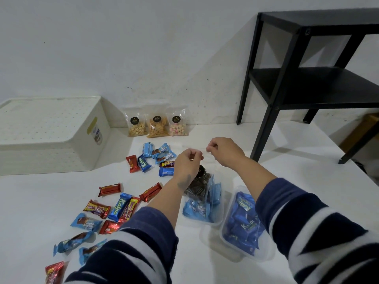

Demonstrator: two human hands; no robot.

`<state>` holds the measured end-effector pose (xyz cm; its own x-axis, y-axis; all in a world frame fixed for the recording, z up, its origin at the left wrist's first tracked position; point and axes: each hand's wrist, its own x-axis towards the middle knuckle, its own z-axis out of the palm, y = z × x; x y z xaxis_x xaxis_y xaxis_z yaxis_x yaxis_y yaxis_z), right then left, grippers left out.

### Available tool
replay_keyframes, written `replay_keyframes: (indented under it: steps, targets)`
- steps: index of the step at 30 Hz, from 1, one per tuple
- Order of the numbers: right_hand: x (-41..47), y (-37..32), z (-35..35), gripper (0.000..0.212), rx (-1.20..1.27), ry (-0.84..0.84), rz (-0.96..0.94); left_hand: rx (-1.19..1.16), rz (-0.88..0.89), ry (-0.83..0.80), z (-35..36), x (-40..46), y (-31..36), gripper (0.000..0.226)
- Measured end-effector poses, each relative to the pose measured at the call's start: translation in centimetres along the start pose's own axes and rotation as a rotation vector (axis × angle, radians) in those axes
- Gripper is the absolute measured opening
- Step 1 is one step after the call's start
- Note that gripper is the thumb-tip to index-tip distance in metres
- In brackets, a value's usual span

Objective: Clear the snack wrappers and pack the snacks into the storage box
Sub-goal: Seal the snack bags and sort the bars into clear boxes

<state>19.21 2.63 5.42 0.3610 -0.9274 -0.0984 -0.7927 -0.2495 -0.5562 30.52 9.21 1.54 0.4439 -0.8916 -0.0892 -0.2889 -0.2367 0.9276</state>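
While both hands hover above the clear tray point(202, 210), the left hand point(187, 160) and right hand point(222, 149) each have fingers curled tight, pinching the top edge of a clear bag of dark swirl cookies point(200, 186). Bag hangs upright with its bottom inside the clear tray, among light-blue packets point(195, 210). Bag's top is see-through, so the exact grip points are hard to make out.

Just right of the clear tray: a second clear tray point(245, 224) filled with dark-blue Kalpa packs.

Left of the clear tray, loose on the white floor point(276, 144): red bars point(109, 189), Beng-Beng bars point(96, 209), a blue Kalpa bar point(120, 207), light-blue wafer packs point(86, 221). Another cluster of blue and red packs point(152, 157) sits behind and left of the clear tray.

Far behind the clear tray, against the wall: three clear pouches, nuts point(137, 125), sticks point(158, 126), pink-white candies point(178, 125).

Far left and behind the clear tray: white storage box point(49, 132), seen bottom-up with dotted surface on top.

Behind and right of the clear tray: black shelf table point(307, 68).

Striped navy-white sleeves point(303, 232) cover both forearms.
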Motion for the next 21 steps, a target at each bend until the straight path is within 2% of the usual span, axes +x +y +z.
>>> replay_keyframes:
  steps: [2,5,8,10,12,15,18,21]
  targets:
    - [0.3,-0.1,0.0,0.015,0.052,-0.014,-0.02,0.183,0.088,0.047,-0.6,-0.2,-1.7,0.015]
    - [0.7,0.0,0.2,0.014,0.203,-0.022,-0.032,0.432,0.107,-0.013,-2.2,-0.5,-4.1,0.042]
    - [0.3,0.3,0.7,0.013,0.258,0.055,-0.066,0.376,0.029,-0.135,-3.2,-0.5,-5.8,0.055]
    - [-0.4,0.6,1.6,0.032,0.27,0.107,-0.058,0.356,-0.007,-0.116,-3.3,-0.3,-6.2,0.055]
    - [-1.1,0.9,3.0,0.038,0.238,0.057,0.02,0.301,-0.036,-0.085,-3.2,-0.2,-6.2,0.054]
    - [-1.5,0.7,5.1,0.046,0.256,-0.127,0.174,0.258,-0.039,-0.064,-3.0,0.3,-5.9,0.054]
    - [-0.5,0.2,5.6,0.061,0.374,-0.089,0.264,0.221,-0.013,-0.037,-3.1,1.3,-5.2,0.053]
    - [1.8,-0.6,4.8,0.06,0.437,-0.055,0.302,0.116,0.035,0.003,-3.1,3.5,-3.9,0.053]
